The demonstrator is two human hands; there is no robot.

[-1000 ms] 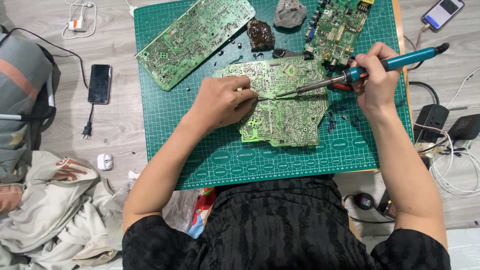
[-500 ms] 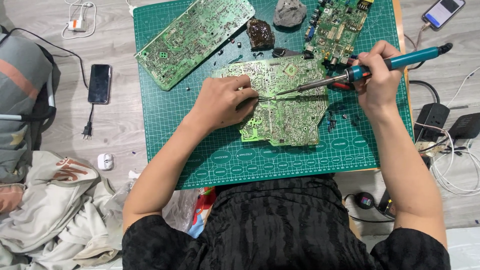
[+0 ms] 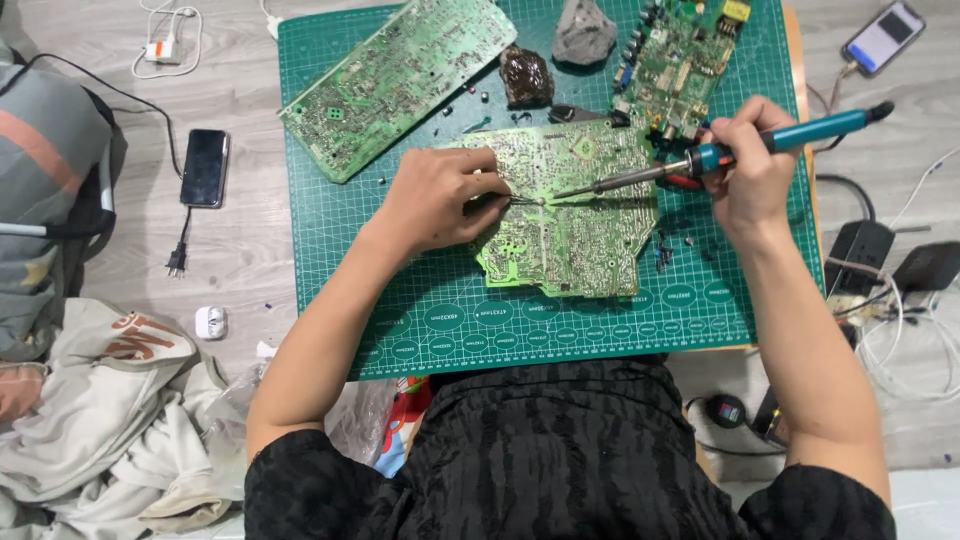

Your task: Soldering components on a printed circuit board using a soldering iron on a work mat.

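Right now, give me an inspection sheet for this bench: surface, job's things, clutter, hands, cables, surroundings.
Surface: green cutting mat with a printed grid, lying flat.
Job's things: light green circuit board, solder side up, mid-mat; teal-handled soldering iron, tip on the board.
Clutter: long circuit board upper left; small populated board upper right; dark lump; grey lump; loose small parts near the mat's right edge.
Hands: left hand rests on the board, pinching something thin at the iron's tip; right hand grips the iron's handle.
Cables: white cables and black adapters at right; black plug at left.
Surroundings: black phone, lit phone, bundled clothes on the floor.
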